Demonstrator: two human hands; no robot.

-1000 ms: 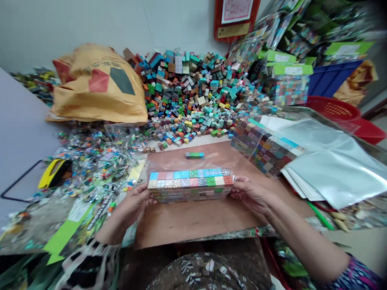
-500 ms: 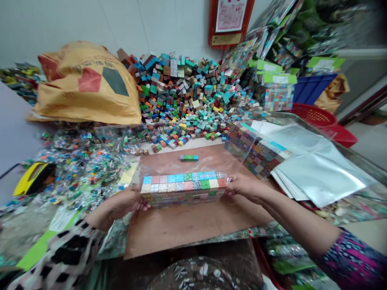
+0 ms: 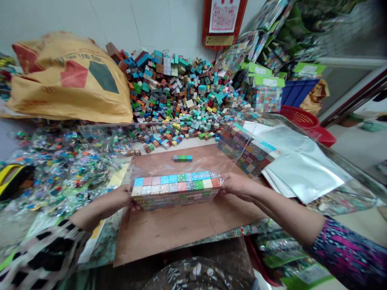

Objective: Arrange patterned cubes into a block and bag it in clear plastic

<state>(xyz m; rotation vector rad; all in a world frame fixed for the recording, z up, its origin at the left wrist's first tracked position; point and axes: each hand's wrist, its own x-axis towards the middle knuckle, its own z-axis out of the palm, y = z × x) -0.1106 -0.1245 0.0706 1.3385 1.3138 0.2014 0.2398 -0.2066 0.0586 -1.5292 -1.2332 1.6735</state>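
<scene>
A long block of small patterned cubes [image 3: 175, 189], two rows showing on top, stands over a brown board [image 3: 181, 229]. My left hand [image 3: 122, 197] grips its left end, fingers curled round the lower corner. At the opposite end my right hand [image 3: 231, 185] is closed on the block, with clear plastic film showing by the fingers. The film seems to wrap the block, though how far it reaches is hard to tell. Behind it on the board lies a short green and blue cube strip [image 3: 182, 158].
A heap of loose coloured cubes [image 3: 181, 92] rises against the wall beside a yellow sack [image 3: 69, 80]. Small bagged pieces [image 3: 72, 161] spread at left near a yellow-black tool [image 3: 13, 177]. At right are a wrapped cube block [image 3: 244, 151], clear plastic sleeves [image 3: 314, 173] and a red basket [image 3: 298, 117].
The view has shifted slightly to the right, so everything sits further left in it. Both hands keep their hold on the cube block, which stays over the board.
</scene>
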